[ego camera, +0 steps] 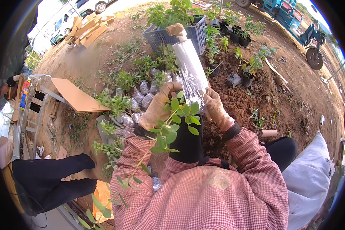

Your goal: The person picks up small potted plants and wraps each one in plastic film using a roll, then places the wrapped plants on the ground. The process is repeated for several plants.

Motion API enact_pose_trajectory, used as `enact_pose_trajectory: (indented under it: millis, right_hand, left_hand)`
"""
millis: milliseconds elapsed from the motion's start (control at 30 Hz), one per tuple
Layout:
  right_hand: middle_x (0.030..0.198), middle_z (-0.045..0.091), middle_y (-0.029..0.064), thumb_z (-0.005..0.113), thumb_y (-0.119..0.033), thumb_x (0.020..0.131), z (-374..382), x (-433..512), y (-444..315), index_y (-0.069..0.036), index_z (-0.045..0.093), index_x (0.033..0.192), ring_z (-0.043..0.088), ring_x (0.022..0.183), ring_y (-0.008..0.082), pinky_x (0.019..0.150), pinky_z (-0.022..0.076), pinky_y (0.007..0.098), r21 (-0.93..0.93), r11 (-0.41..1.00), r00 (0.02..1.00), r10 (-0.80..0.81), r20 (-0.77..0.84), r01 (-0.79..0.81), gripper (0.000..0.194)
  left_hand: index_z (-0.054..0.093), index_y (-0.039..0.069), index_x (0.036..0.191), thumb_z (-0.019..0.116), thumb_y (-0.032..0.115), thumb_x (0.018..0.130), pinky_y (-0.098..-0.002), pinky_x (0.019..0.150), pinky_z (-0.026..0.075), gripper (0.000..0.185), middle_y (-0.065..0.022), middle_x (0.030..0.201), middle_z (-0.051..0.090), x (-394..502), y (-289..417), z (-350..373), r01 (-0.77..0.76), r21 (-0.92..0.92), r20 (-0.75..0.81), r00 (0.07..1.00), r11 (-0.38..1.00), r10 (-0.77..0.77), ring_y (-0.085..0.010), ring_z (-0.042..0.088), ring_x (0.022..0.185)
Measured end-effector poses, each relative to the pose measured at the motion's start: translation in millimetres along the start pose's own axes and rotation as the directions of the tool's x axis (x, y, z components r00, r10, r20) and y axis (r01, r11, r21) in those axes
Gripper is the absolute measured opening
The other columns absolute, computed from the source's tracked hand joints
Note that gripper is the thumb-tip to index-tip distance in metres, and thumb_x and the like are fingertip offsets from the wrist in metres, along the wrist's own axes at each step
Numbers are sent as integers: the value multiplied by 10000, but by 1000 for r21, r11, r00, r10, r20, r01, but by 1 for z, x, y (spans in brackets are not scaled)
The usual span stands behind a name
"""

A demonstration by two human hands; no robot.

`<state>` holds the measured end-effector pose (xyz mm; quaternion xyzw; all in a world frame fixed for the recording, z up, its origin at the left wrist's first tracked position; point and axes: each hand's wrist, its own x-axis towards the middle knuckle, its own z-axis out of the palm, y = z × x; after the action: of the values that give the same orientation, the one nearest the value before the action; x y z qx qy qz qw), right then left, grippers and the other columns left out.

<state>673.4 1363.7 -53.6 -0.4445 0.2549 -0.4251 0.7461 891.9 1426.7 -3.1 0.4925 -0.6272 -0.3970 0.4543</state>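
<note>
Both my hands wear soiled work gloves. My right hand (pixel 217 106) grips the lower right side of a roll of clear plastic film (pixel 191 67), from whose top a brown pipe elbow (pixel 176 30) sticks out. Crinkled loose film hangs at the roll's lower end. My left hand (pixel 156 107) is closed at the roll's left side, by the upper stem of a leafy plant (pixel 171 135); its fingertips are partly hidden. The plant's long stem trails down over my left sleeve. Left of the roll lie several plants with film-wrapped root balls (pixel 146 99).
Behind the roll stands a blue plastic crate (pixel 199 36) of plants. Potted seedlings (pixel 240 37) and loose soil (pixel 233 100) lie to the right. A white sack (pixel 307 184) is beside me. At left are cardboard (pixel 79 96), a metal ladder (pixel 31 123) and another person's legs (pixel 51 178).
</note>
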Motion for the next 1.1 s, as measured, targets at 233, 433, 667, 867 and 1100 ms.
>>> enact_pose_trajectory:
  millis: [233,433,667,867,1100]
  right_hand:
    - [1036,630,-25,639,-195,972,19,0,8,25,538,1299,530,794,22,687,445,191,-71,989,983,-136,-121,129,407]
    - [1037,625,-36,661,-210,972,32,-12,16,4,538,1307,528,848,24,756,440,195,-22,972,962,-237,-133,236,416]
    - [1007,630,-30,712,-240,953,42,-36,21,20,550,1267,515,818,13,718,434,189,-146,954,946,-285,-157,263,438]
    - [990,666,-15,668,-127,958,51,-49,15,39,533,1295,557,819,23,709,455,185,-232,934,955,-291,-55,271,400]
    - [1023,688,30,687,-8,896,50,-43,-34,17,579,1258,607,892,82,769,511,247,-530,822,974,-222,41,209,379]
  left_hand:
    - [544,40,1209,593,233,1022,-248,777,540,273,-45,1074,605,-30,-27,41,-160,-337,-463,886,928,-16,-107,600,909]
    - [545,33,1281,672,203,971,-285,875,536,376,-69,1174,593,-43,-32,15,-192,-471,-366,931,861,8,-156,600,1043]
    - [566,25,1264,635,125,968,-331,862,530,320,-70,1133,623,-90,-48,35,-96,178,-390,907,979,160,-211,627,995]
    - [470,72,1396,677,218,927,-431,964,527,534,-111,1226,636,-87,-14,35,-139,-438,-276,961,888,14,-258,633,1092]
    - [378,77,1473,713,200,904,-369,1016,490,672,-109,1320,564,-56,3,40,-90,-767,-350,889,635,-296,-222,605,1139]
